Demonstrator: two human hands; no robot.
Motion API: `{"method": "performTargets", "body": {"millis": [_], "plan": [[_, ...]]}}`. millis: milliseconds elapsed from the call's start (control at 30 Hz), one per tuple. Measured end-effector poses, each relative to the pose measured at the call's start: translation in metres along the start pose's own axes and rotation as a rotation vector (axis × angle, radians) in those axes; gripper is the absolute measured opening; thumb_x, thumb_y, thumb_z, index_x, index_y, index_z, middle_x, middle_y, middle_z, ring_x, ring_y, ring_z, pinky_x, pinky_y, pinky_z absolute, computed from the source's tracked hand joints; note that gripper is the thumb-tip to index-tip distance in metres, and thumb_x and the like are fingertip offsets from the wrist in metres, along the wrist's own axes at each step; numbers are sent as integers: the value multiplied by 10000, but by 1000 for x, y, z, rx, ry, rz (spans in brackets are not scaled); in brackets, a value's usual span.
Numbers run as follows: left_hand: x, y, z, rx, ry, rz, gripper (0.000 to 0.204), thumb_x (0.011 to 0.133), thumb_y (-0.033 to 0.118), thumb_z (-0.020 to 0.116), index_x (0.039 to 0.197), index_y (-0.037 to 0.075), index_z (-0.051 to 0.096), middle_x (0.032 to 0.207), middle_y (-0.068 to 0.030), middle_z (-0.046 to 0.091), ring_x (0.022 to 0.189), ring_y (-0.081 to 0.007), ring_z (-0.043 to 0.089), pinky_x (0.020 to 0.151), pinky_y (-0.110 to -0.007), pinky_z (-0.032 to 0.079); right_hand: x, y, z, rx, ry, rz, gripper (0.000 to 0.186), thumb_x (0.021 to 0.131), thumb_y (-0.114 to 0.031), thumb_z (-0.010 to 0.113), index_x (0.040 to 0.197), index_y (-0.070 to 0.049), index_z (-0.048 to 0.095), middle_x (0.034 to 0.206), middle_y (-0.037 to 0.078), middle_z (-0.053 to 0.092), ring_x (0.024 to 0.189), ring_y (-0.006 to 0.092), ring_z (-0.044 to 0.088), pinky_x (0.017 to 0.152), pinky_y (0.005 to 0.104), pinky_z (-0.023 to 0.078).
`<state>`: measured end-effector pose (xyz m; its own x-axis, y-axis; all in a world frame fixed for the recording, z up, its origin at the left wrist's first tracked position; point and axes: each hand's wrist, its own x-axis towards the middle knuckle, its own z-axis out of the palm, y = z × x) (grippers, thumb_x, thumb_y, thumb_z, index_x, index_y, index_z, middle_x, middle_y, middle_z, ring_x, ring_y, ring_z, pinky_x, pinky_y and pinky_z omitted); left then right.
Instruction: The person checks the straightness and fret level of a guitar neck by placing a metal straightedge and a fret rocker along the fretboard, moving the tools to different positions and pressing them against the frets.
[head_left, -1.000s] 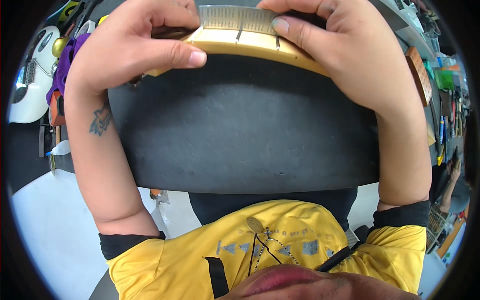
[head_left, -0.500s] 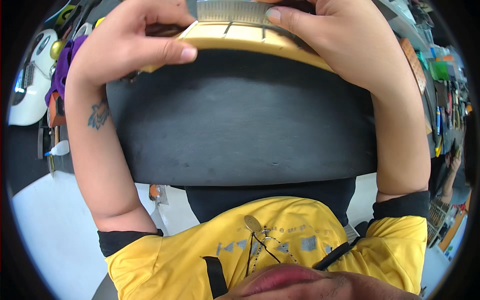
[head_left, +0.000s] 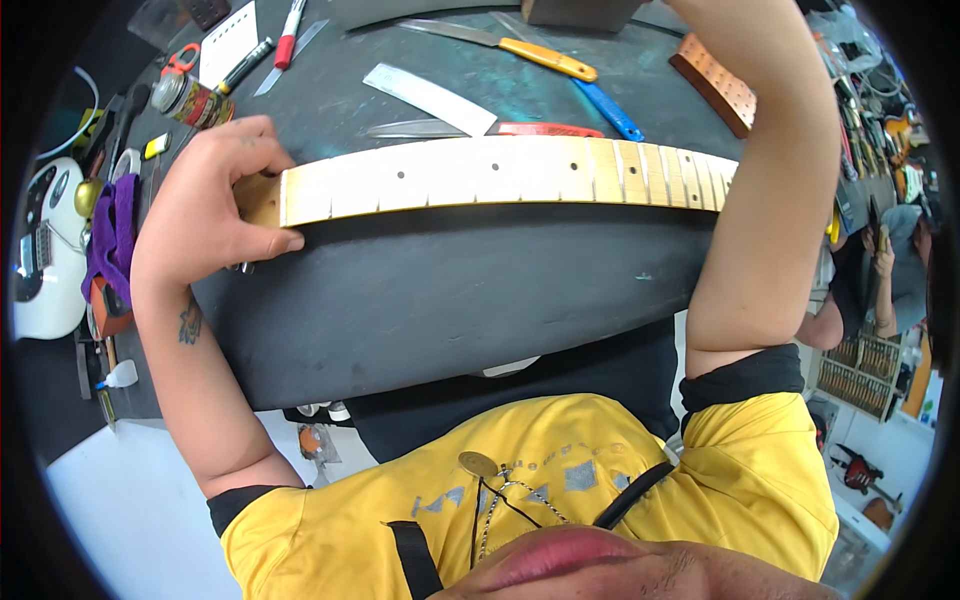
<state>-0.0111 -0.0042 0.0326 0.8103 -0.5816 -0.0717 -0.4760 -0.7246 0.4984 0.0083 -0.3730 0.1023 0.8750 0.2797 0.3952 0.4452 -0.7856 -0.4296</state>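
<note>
A guitar neck (head_left: 450, 178) with a pale fretboard, dark dots and thin cross lines lies crosswise over the dark bench. At its left end, my left hand (head_left: 225, 195) is closed round the headstock (head_left: 262, 203), thumb on the near side. My right forearm (head_left: 765, 190) crosses over the neck's right end and hides it. Past the top edge the right hand itself is out of the picture. Beyond the neck lie a flat metal plate (head_left: 430, 100) and a red-handled blade (head_left: 550, 130), the plate resting across the blade.
Farther back lie a yellow-handled knife (head_left: 545, 57), a blue handle (head_left: 608, 110), and a holed wooden block (head_left: 715, 85). A jar (head_left: 190, 100), scissors (head_left: 180, 58) and a red-capped marker (head_left: 288, 40) are at left, near a purple cloth (head_left: 110, 245) and white guitar body (head_left: 50, 270).
My right hand has left the neck and the marked metal strip at its thumb, reaching forward out of view. The neck now appears lower, fretboard facing up. My left hand has stayed at its left end.
</note>
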Motion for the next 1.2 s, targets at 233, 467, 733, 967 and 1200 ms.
{"method": "performTargets", "body": {"millis": [233, 467, 733, 967, 1200], "plan": [[4, -1, 5, -81, 23, 82, 479, 588, 159, 971, 966, -36, 750, 950, -94, 670, 845, -260, 668, 751, -369, 530, 12, 8, -9, -239, -328, 181, 278, 1009, -85, 665, 1212, 47, 800, 1139, 268, 805, 1062, 384, 782, 978, 439, 610], [6, 2, 6, -85, 12, 55, 462, 571, 139, 953, 936, -39, 734, 942, -94, 656, 862, -255, 664, 765, -367, 520, 12, 14, -8, -304, -373, 273, 288, 1016, -108, 671, 1229, 37, 801, 1152, 255, 808, 1083, 384, 781, 988, 443, 609], [6, 0, 6, -93, 4, 51, 468, 559, 172, 948, 922, -36, 737, 937, -101, 656, 863, -262, 659, 776, -362, 513, 15, 8, -13, -354, -540, 306, 274, 982, -105, 668, 1176, 19, 817, 1140, 258, 805, 1074, 384, 780, 956, 447, 610], [6, -1, 6, -94, 12, 61, 469, 558, 167, 949, 924, -36, 738, 928, -96, 646, 857, -255, 652, 762, -361, 504, 16, 7, -8, -402, -669, 307, 257, 931, -109, 674, 1104, -6, 833, 1084, 268, 802, 1037, 394, 783, 902, 460, 604], [6, -2, 4, -69, -7, 60, 467, 577, 148, 957, 947, -38, 742, 935, -89, 626, 838, -245, 633, 735, -360, 501, 19, 3, 2, -478, -755, 302, 257, 930, -111, 664, 1044, 60, 819, 1094, 280, 794, 1057, 443, 766, 941, 502, 593]]}}
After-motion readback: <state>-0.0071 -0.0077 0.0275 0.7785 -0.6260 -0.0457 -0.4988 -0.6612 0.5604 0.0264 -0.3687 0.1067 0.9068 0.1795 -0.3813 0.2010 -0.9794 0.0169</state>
